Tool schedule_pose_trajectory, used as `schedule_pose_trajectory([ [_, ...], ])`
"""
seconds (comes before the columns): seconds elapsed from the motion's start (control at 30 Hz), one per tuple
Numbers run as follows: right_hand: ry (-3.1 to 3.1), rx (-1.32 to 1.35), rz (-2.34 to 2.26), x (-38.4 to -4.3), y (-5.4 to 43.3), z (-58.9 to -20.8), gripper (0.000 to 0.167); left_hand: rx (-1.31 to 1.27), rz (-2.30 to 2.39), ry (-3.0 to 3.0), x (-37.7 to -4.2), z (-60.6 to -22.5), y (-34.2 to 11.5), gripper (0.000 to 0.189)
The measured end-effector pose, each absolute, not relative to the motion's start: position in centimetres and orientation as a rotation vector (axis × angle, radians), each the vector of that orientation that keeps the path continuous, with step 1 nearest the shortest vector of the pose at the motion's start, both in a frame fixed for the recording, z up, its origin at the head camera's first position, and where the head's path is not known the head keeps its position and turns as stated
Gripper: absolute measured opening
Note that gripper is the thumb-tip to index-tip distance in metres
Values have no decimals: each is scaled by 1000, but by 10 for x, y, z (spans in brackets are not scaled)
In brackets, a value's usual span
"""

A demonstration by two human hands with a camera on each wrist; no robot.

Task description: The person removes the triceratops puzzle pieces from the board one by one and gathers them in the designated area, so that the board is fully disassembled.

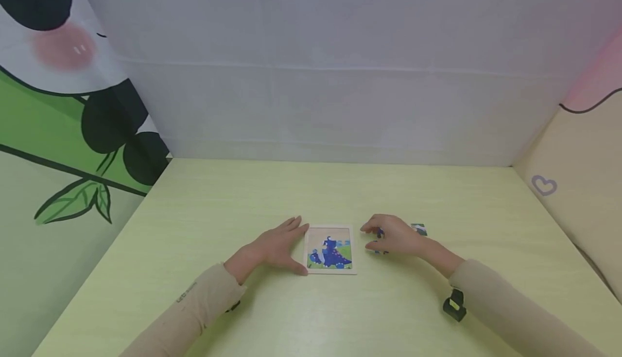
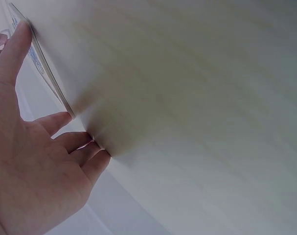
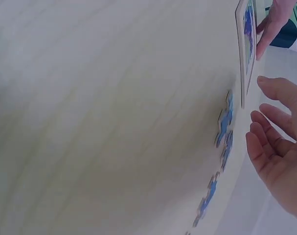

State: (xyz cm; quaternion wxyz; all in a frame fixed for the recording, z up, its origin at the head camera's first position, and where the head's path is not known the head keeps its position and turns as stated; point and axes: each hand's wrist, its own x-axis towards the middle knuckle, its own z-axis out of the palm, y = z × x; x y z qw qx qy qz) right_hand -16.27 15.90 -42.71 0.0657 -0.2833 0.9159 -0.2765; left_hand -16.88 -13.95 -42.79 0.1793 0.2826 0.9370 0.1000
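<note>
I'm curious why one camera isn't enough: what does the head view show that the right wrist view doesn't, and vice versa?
Only the head view: the purple heart outline and long beige sleeves.

Only the right wrist view: the palm side of the bare right grip and the edges of the flat loose blue pieces.

Both: that grip, those pieces, the bare left grip, the square pale-framed dinosaur puzzle and the pale yellow tabletop.
</note>
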Motion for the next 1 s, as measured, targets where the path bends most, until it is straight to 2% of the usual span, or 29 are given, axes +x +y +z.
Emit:
schedule_pose_trajectory([
  [0.63,2680,-916,-831,-173,100,-441,38,823,299,2649,-169,-427,-139,102],
  [1.0,2663,-778,-899,-174,90,-439,37,809,295,2645,-169,-427,-139,102],
])
